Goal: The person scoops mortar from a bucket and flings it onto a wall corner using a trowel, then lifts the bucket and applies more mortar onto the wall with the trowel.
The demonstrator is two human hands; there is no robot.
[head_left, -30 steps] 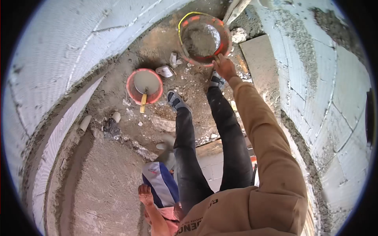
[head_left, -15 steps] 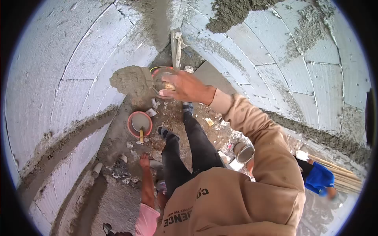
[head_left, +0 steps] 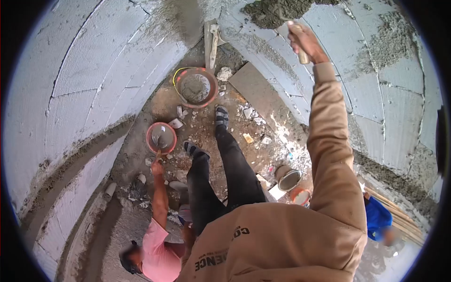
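Fingers (head_left: 295, 46) of the right hand (head_left: 307, 40): wrapped round the handle of one trowel (head_left: 304, 57), raised at the pale wall (head_left: 394, 105), beside dark mortar (head_left: 268, 14); blade indistinct. Left hand: out of view. Handling, as judged: firm grip, steady wrist, leading edge slightly lifted, pressure even, strokes overlapping.

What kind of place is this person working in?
Probably a building site: bare block walls smeared with wet mortar, a bucket of grey mix on the floor, and rubble scattered about.
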